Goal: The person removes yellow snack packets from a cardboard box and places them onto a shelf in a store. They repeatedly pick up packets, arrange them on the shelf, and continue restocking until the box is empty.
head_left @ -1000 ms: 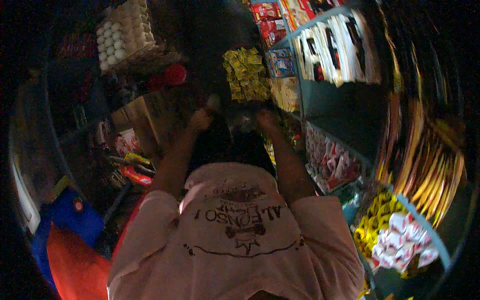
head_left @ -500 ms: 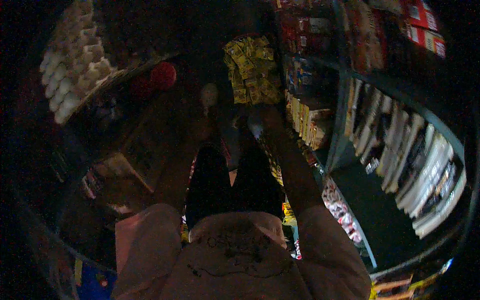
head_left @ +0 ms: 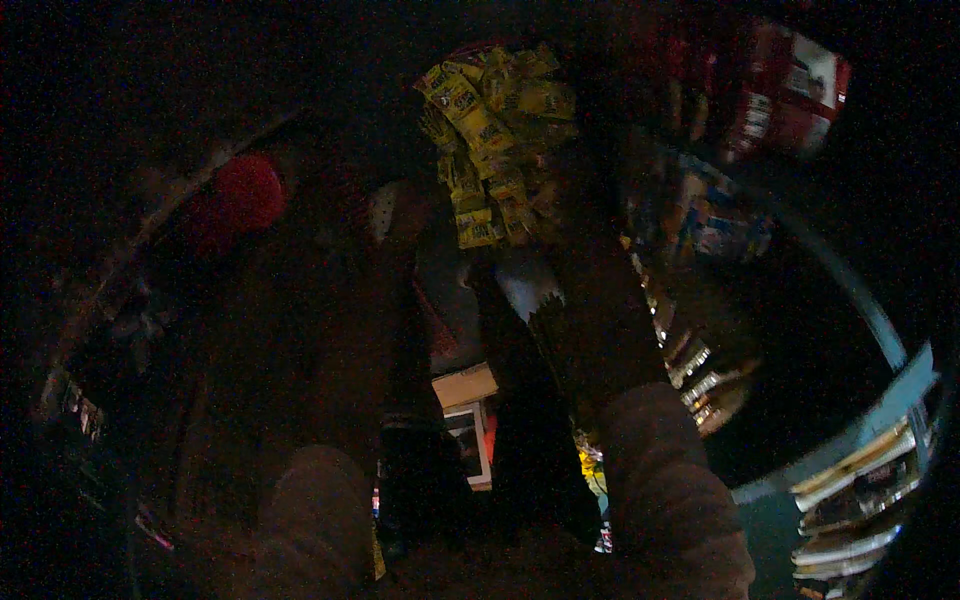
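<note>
Very little light falls on the scene. Ahead of me is a thick bunch of small yellow packets (head_left: 490, 125), printed and overlapping. My right hand (head_left: 553, 200) lies against its lower right side and seems to grip it; the fingers are mostly lost in shadow. To the left of the bunch, at the end of my other forearm, is my left hand (head_left: 405, 205), very dark. A small pale, speckled thing (head_left: 382, 210) shows beside it, and I cannot tell whether it is held.
A red rounded object (head_left: 245, 195) is at the left. Shelving with a pale blue-green edge (head_left: 880, 410) curves along the right, bearing stacked flat items (head_left: 860, 500). A red-and-white box (head_left: 790, 90) is at the upper right. Below my arms lies a small cardboard box (head_left: 465, 385).
The view has swung and darkened. Egg trays have left the upper left, and the shelves have shifted. The yellow packets look larger and stay beside my right hand; the left hand moved slightly left.
</note>
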Demonstrator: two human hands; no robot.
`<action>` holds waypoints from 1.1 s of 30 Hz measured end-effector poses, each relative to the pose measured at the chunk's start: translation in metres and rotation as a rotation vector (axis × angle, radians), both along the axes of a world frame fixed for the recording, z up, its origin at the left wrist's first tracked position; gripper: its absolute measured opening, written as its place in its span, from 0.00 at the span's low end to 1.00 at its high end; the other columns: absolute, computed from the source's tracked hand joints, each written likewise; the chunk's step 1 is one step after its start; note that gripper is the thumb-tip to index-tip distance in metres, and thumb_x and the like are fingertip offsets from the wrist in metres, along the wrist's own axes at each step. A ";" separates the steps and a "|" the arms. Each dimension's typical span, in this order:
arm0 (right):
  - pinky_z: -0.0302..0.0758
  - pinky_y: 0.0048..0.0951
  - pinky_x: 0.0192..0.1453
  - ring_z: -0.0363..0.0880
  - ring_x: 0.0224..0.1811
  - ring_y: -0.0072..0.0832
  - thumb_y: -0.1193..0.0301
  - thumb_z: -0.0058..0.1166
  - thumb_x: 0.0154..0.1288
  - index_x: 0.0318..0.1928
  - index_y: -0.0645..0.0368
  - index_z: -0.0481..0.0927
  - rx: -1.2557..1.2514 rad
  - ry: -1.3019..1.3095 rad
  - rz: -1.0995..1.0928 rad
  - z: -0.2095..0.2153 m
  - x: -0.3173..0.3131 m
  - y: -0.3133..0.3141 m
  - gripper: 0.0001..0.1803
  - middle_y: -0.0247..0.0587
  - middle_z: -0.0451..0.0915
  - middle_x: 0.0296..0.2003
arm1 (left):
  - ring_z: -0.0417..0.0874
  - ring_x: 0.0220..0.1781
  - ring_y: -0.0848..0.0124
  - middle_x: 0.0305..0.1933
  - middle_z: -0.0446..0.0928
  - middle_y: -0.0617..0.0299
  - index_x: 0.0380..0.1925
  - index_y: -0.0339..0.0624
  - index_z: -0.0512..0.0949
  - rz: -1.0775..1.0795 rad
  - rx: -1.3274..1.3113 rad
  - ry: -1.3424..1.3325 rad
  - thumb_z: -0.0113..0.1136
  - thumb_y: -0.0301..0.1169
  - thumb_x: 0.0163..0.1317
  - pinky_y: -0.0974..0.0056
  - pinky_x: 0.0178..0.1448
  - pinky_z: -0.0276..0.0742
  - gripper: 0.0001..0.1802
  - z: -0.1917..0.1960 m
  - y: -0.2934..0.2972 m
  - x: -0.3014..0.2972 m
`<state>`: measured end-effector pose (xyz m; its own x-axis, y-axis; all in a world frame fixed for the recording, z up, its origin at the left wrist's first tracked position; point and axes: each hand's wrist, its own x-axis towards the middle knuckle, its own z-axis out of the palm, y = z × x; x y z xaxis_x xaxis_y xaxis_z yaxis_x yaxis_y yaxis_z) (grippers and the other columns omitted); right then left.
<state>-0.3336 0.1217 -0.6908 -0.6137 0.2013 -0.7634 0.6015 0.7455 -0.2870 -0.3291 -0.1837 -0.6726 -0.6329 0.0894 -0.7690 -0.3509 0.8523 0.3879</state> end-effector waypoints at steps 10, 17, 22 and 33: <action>0.82 0.48 0.40 0.84 0.34 0.42 0.60 0.63 0.65 0.52 0.61 0.83 0.041 0.009 0.050 0.015 -0.019 0.014 0.21 0.46 0.85 0.34 | 0.87 0.50 0.42 0.51 0.86 0.40 0.49 0.38 0.84 0.076 -0.016 0.060 0.63 0.48 0.64 0.43 0.53 0.82 0.24 -0.007 0.002 -0.010; 0.82 0.49 0.39 0.85 0.33 0.43 0.60 0.62 0.65 0.52 0.62 0.83 0.065 0.002 0.086 0.072 -0.021 -0.013 0.22 0.47 0.85 0.33 | 0.87 0.51 0.42 0.51 0.86 0.40 0.47 0.37 0.84 0.150 -0.024 0.113 0.63 0.49 0.64 0.44 0.54 0.82 0.25 0.018 -0.011 -0.029; 0.82 0.50 0.39 0.85 0.33 0.44 0.59 0.62 0.65 0.52 0.63 0.83 0.119 -0.027 0.055 0.144 -0.006 -0.035 0.22 0.47 0.85 0.32 | 0.87 0.51 0.42 0.51 0.86 0.40 0.46 0.36 0.84 0.155 -0.014 0.114 0.64 0.50 0.64 0.44 0.54 0.81 0.26 0.070 -0.036 -0.012; 0.83 0.52 0.38 0.86 0.31 0.45 0.59 0.61 0.65 0.52 0.64 0.83 0.334 0.114 -0.038 0.398 0.063 -0.058 0.23 0.48 0.85 0.30 | 0.87 0.52 0.43 0.51 0.86 0.40 0.44 0.33 0.85 0.250 0.041 0.312 0.65 0.52 0.64 0.45 0.55 0.81 0.28 0.322 -0.105 0.015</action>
<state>-0.2703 0.0636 -0.2924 -0.6787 0.4526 -0.5784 0.6090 0.7870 -0.0986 -0.3137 -0.2889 -0.3510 -0.8418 -0.0708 -0.5351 -0.4056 0.7371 0.5405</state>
